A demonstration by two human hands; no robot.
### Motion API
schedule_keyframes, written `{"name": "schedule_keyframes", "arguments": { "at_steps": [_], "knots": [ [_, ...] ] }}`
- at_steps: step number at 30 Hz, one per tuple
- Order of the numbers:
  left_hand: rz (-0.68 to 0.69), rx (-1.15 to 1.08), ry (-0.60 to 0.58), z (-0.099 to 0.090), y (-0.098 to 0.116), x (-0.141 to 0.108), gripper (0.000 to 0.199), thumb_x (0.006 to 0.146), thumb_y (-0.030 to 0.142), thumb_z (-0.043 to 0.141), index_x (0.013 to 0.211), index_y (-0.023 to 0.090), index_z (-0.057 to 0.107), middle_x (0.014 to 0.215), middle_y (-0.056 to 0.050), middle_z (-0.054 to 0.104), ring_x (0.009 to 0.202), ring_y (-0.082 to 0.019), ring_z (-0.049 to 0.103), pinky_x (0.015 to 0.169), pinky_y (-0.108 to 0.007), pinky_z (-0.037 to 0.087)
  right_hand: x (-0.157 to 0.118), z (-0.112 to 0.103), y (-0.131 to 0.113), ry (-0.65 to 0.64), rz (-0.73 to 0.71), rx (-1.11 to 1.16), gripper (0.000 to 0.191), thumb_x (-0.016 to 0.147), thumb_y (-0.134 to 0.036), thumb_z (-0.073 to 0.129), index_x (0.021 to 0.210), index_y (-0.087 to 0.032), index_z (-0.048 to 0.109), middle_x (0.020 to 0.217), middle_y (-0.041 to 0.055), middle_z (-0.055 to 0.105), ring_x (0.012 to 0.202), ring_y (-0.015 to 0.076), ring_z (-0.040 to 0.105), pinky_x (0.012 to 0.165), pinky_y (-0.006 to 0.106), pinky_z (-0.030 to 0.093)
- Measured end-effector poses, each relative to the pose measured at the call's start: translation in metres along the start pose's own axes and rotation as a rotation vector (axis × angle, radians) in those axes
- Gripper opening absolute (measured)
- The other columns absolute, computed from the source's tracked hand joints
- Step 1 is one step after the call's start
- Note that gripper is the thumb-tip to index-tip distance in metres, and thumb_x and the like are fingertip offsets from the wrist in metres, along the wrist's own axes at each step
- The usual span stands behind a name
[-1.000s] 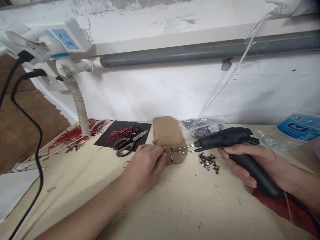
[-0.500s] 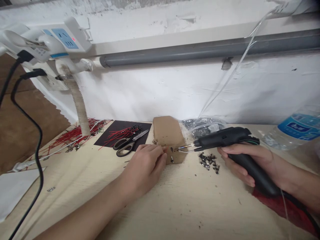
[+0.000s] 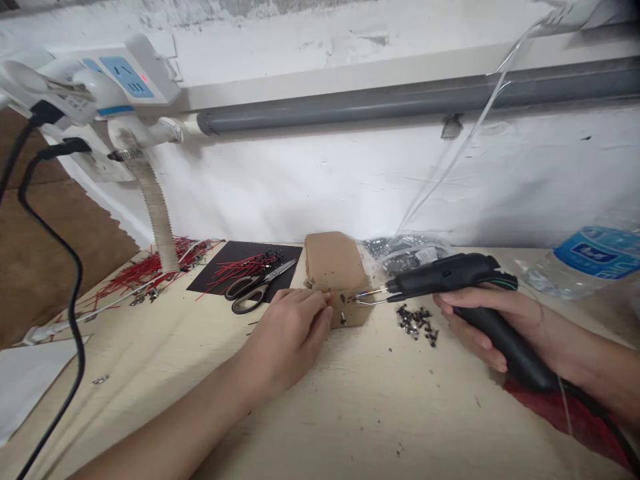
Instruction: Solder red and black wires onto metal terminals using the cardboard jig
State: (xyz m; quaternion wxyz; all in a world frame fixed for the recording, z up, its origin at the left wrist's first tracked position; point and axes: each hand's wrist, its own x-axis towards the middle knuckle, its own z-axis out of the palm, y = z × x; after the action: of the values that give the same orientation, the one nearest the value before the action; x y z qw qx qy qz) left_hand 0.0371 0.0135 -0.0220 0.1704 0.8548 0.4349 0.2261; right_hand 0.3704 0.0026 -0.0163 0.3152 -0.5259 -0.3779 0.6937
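My right hand (image 3: 495, 327) is wrapped round the grip of a black soldering gun (image 3: 450, 277), its metal tip pointing left over a piece of brown cardboard (image 3: 337, 257). Close to that tip, my left hand (image 3: 295, 327) rests at the cardboard's left edge with fingers pinched together. A thin red wire (image 3: 331, 298) shows at its fingertips, largely hidden by them. One small metal-and-black part (image 3: 343, 318) lies on the cardboard, just below the tip. Dark specks and marks dot the cardboard there.
Scissors (image 3: 250, 295) lie across a black sheet (image 3: 205, 273) with red wires (image 3: 235, 269). More red wires (image 3: 135, 270) are heaped at left. Small black parts (image 3: 417, 323) sit below the gun; a plastic bag (image 3: 405, 252) lies behind. A bottle (image 3: 595, 253) is at right; a black cable (image 3: 75, 267) hangs left.
Almost nothing differs. The whole view has shifted very slightly; both hands and the soldering gun keep their places over the cardboard.
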Motion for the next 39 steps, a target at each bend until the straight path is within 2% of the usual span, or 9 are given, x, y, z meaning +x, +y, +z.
{"name": "schedule_keyframes", "arguments": {
  "at_steps": [6, 12, 22, 39],
  "knots": [
    [0.006, -0.004, 0.0, 0.0011, 0.0001, -0.0015, 0.031, 0.109, 0.022, 0.043, 0.079, 0.02, 0.05, 0.08, -0.001, 0.061, 0.077, -0.018, 0.056, 0.085, -0.04, 0.045, -0.002, 0.0013, -0.0022, -0.009, -0.005, -0.003, 0.041, 0.082, -0.053, 0.079, 0.063, -0.02, 0.065, 0.044, -0.0019, 0.057, 0.031, 0.0107, 0.05, 0.031, 0.019, 0.042],
    [0.01, -0.005, -0.004, -0.0001, 0.0001, -0.0007, 0.031, 0.109, 0.023, 0.042, 0.079, 0.02, 0.05, 0.082, -0.002, 0.063, 0.078, -0.018, 0.057, 0.086, -0.041, 0.046, 0.0, -0.004, -0.0009, -0.008, -0.02, 0.025, 0.034, 0.08, -0.053, 0.079, 0.073, -0.021, 0.071, 0.043, -0.0025, 0.056, 0.031, 0.0126, 0.051, 0.031, 0.02, 0.043],
    [0.011, -0.002, 0.001, 0.0014, -0.0011, -0.001, 0.031, 0.109, 0.023, 0.043, 0.081, 0.02, 0.053, 0.084, -0.003, 0.064, 0.081, -0.02, 0.06, 0.088, -0.042, 0.047, 0.0004, 0.0012, -0.0038, 0.019, -0.009, 0.026, 0.035, 0.077, -0.053, 0.083, 0.073, -0.02, 0.071, 0.044, -0.0024, 0.058, 0.031, 0.0125, 0.051, 0.031, 0.021, 0.046],
    [0.021, 0.003, 0.001, 0.0005, -0.0004, -0.0019, 0.031, 0.109, 0.023, 0.043, 0.08, 0.02, 0.053, 0.081, -0.002, 0.062, 0.078, -0.019, 0.057, 0.083, -0.04, 0.046, -0.0003, -0.002, 0.0006, 0.028, -0.009, -0.011, 0.036, 0.084, -0.054, 0.079, 0.073, -0.021, 0.069, 0.046, -0.0022, 0.059, 0.033, 0.0128, 0.054, 0.032, 0.02, 0.044]
  ]
}}
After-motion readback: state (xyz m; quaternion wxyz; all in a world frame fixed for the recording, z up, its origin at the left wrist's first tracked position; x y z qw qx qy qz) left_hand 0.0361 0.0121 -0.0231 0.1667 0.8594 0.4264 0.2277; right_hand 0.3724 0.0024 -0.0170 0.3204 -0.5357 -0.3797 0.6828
